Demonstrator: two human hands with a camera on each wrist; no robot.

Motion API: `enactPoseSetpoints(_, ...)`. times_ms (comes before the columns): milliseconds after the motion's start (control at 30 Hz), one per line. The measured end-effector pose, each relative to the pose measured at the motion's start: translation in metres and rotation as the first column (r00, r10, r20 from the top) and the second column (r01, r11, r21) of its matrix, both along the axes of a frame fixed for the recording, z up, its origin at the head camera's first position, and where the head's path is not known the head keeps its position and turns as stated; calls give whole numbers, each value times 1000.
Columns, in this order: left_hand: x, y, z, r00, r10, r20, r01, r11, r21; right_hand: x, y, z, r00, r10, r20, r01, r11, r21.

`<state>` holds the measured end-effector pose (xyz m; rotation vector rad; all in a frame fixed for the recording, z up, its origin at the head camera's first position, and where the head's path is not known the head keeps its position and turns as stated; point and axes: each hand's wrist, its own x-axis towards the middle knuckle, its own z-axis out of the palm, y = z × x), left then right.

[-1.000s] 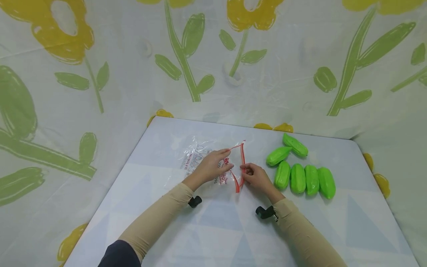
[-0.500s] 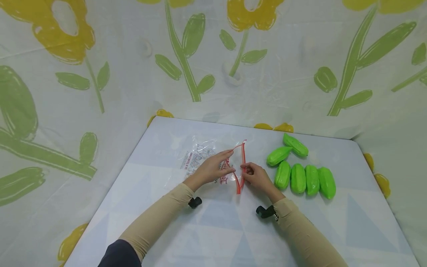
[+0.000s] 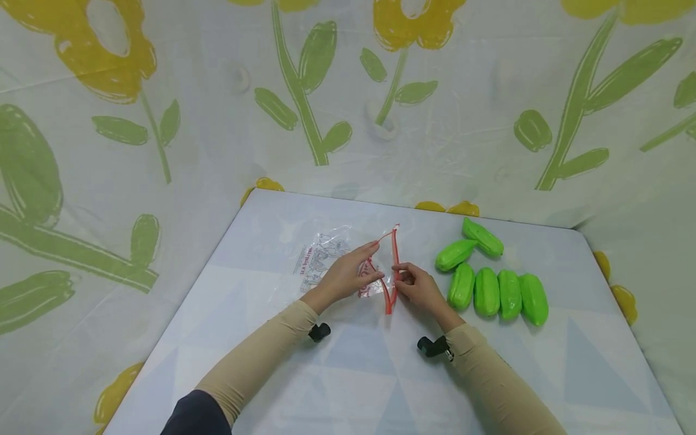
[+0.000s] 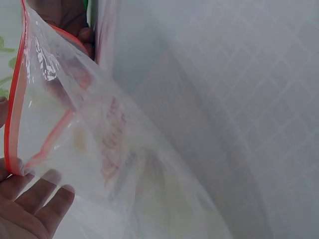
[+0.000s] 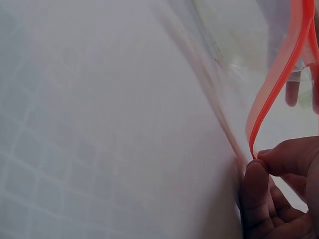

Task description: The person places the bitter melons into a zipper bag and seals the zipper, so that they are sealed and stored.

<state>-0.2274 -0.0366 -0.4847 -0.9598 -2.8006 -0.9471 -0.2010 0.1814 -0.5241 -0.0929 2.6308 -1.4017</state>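
Both my arms are covered in snug beige sleeves that run all the way down and stop right at the wrists, no cuffs or buttons, just smooth stretchy fabric with a few soft wrinkles. Higher up my left arm, near the elbow end, a dark navy sleeve sits over the beige one. My left hand (image 3: pixel 344 277) and right hand (image 3: pixel 417 286) are bare, no gloves, rings or watch that I can see. Strapped just behind each wrist on the underside there's a small black camera unit, a stubby rounded thing poking out from the sleeve edge.
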Motion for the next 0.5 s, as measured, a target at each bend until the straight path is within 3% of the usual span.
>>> enactPoseSetpoints(500, 0, 1, -4, 999, 29, -21, -28, 999, 29, 4, -1, 3, 1000, -10, -12, 10, 1000, -29)
